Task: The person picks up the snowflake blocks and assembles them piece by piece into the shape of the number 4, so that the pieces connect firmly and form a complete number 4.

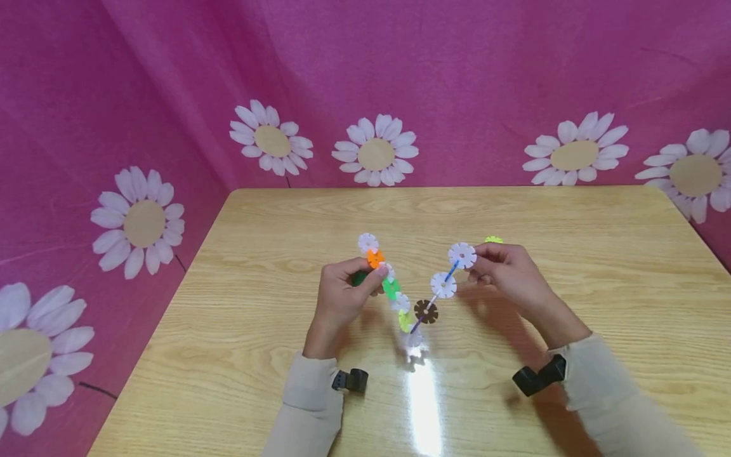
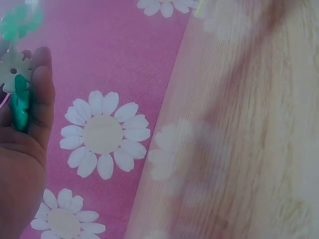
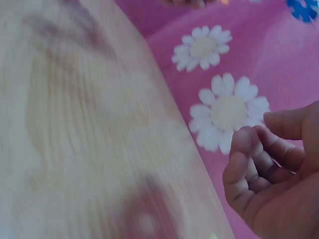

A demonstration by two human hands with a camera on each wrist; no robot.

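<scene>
A V-shaped chain of notched plastic discs [image 1: 426, 311] hangs above the table. My left hand [image 1: 342, 289] pinches its left arm near a white disc, just below an orange disc [image 1: 375, 259]. Against the left fingers is a dark green disc [image 2: 21, 104], with a light green disc [image 2: 21, 22] beyond. The right arm of the chain rises through brown and white discs and an edge-on blue disc to a white end disc [image 1: 462, 255]. My right hand [image 1: 511, 273] is beside that end disc, fingers loosely curled; the right wrist view shows nothing between thumb and fingers [image 3: 241, 169].
A yellow-green disc [image 1: 493, 240] shows behind the right hand. The wooden table [image 1: 228, 381] meets a pink cloth with daisies [image 1: 468, 95] along its back and left sides. Each wrist wears a black strap [image 1: 539, 376].
</scene>
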